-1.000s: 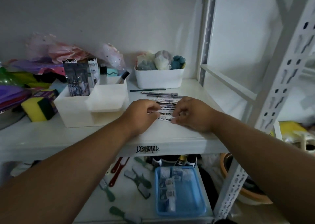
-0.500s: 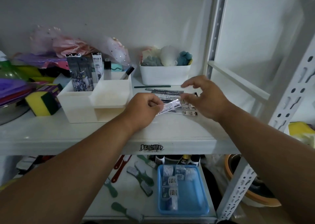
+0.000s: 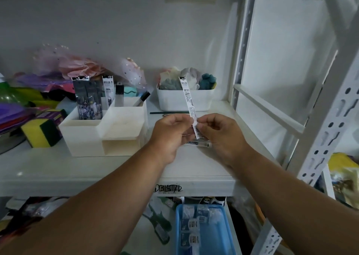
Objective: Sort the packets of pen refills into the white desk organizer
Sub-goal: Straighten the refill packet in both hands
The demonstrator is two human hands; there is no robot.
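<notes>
While both hands hover above the white shelf (image 3: 97,169), they share one packet of pen refills (image 3: 189,103) between them, held almost upright with its printed top leaning slightly away to the left. Left hand (image 3: 171,133) pinches the lower part of the packet from its side, fingers curled in; right hand (image 3: 221,132) does the same from the other side, thumb and forefinger closed on the barcode end. Knuckles of the two hands nearly meet around the strip.

Just under the hands, more refill packets (image 3: 198,143) lie flat on the shelf, mostly hidden by the fingers. Beyond the fingertips a dark thin pen (image 3: 169,112) lies crosswise, and behind that stands a white tub (image 3: 184,101) stuffed with soft, pale and teal things.

To the left of the left hand, near but not touching, sits the white desk organizer (image 3: 104,130), a stepped box with several compartments. Its rear left compartment already holds upright packets (image 3: 87,97) with dark and silvery printing; a marker (image 3: 142,98) leans in the rear right one. The shallow front tray of it looks bare from where I stand.

Further left of the organizer rests a yellow and green sponge (image 3: 41,132), with purple and pink wrapping piled behind it. Below the forearms, on the lower shelf, a blue tray (image 3: 206,241) holds small labelled rolls.
</notes>
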